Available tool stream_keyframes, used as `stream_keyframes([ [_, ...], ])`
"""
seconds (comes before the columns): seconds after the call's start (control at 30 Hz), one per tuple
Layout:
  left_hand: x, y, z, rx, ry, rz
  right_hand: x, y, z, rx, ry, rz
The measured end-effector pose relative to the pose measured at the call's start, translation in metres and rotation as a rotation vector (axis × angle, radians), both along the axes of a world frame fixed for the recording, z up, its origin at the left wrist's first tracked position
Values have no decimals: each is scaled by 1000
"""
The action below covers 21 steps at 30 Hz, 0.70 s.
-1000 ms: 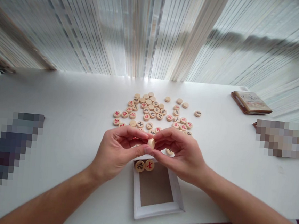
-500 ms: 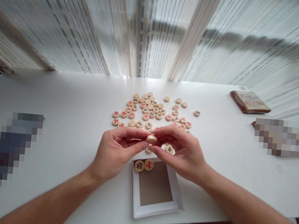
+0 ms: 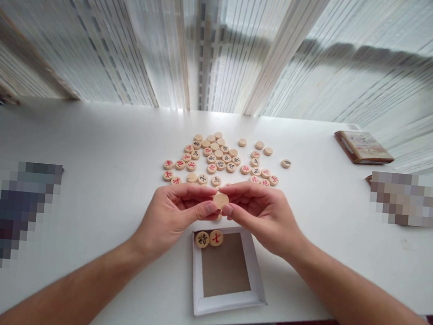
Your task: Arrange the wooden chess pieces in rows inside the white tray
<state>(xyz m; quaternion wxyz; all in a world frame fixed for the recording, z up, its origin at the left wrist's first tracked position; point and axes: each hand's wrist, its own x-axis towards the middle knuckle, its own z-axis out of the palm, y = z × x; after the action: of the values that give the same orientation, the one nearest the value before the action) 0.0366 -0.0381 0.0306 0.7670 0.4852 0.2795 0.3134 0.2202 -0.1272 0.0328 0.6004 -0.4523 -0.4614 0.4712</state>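
Between the fingertips of my left hand (image 3: 174, 212) and my right hand (image 3: 261, 214) is a round wooden Chinese chess piece (image 3: 220, 201). Its blank face is turned toward me, and both hands pinch it from the sides. Just below, a shallow white box (image 3: 227, 300) with a brown bottom lies on the table. Two pieces sit side by side in its far left corner: one with a black character (image 3: 202, 239) and one with a red character (image 3: 216, 238). Beyond my hands, several loose chess pieces (image 3: 211, 168) are spread out, some face up and some blank side up. My fingers hide a few of them.
The white table (image 3: 97, 182) reaches back to striped curtains (image 3: 234, 47). A brown box or book (image 3: 365, 147) lies at the far right, with a blurred-out item (image 3: 406, 199) nearer. Another blurred item (image 3: 11, 210) is at the left edge.
The piece between my fingers has tipped, so more of its blank face shows now. My hands have shifted slightly, and the pieces behind them are more covered.
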Motion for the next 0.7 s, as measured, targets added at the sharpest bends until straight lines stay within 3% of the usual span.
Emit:
stream_keyframes([
  [0.2, 0, -3, 8, 46, 40, 1, 0, 2, 2, -132, 178, 52],
  [0.37, -1, -6, 9, 90, 32, -73, 0, 4, 5, -232, 233, 74],
  [0.53, -1, -8, 9, 173, 51, -74, 0, 3, 5, -244, 228, 75],
  [0.7, -1, -7, 7, 125, 38, -51, 1, 5, 3, -208, 247, 80],
])
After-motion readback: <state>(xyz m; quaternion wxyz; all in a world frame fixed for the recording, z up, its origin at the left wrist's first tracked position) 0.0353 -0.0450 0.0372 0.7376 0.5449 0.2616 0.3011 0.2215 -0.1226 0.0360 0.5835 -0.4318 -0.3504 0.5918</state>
